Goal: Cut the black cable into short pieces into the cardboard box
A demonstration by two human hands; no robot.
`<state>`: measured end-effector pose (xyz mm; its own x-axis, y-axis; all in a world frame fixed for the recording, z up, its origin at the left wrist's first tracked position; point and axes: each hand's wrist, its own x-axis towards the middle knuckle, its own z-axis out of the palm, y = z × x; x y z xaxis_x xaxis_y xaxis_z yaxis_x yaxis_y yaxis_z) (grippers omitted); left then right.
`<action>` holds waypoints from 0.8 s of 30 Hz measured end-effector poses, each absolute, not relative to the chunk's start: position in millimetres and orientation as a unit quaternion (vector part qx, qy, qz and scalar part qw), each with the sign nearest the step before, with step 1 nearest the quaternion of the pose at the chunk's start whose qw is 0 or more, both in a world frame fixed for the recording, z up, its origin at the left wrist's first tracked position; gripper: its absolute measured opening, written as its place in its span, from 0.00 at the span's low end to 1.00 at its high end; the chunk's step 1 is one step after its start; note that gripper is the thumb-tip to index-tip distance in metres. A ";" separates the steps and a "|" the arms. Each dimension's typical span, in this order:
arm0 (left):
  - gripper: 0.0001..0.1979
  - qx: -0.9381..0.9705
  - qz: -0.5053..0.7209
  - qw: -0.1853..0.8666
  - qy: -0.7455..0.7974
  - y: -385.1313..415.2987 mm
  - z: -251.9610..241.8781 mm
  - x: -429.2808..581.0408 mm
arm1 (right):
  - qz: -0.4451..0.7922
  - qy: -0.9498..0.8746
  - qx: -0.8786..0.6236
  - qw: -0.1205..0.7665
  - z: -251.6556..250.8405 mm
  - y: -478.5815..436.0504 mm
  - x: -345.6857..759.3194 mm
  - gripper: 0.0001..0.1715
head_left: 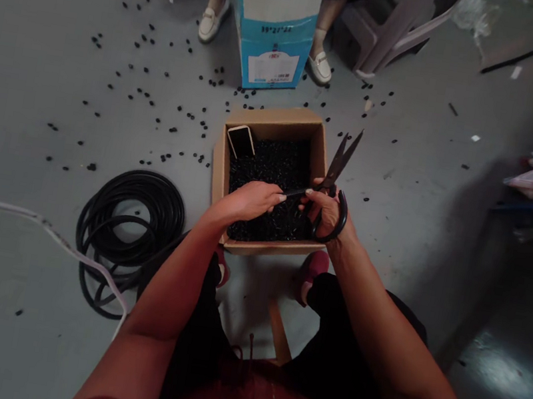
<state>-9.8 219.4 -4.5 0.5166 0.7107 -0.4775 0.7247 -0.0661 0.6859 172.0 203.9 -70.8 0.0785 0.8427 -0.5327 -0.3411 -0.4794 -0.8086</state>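
"While you lean over the cardboard box [218, 165], what are your hands doing?"

"Your left hand [251, 200] pinches a black rubber tube [295, 192] above the box; your right hand [327, 214] clenches black-handled shears [339, 164], blades apart and pointing up."

"How far along does it look?"

"A deep heap of short black pieces [271, 166] fills the box, more dot the concrete floor [36, 89], and a coil of black tubing [139, 172] lies to your left, seemingly uncut."

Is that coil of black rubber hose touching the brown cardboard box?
Apart. The head view shows grey floor between the black rubber hose coil and the brown cardboard box.
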 end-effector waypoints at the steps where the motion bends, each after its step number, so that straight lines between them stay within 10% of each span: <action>1: 0.17 0.730 -0.004 0.474 0.492 220.1 -5.2 -10.6 | 0.638 -0.230 -0.574 0.458 -70.1 203.3 171.6 0.26; 16: 0.06 0.478 0.311 0.551 0.609 231.7 -7.3 -30.6 | 0.542 -0.548 -0.605 0.198 -50.2 183.0 164.3 0.24; 24: 0.10 0.548 0.278 0.513 0.599 231.8 -11.8 -39.9 | 0.514 -0.606 -0.589 0.149 -58.0 179.2 168.8 0.30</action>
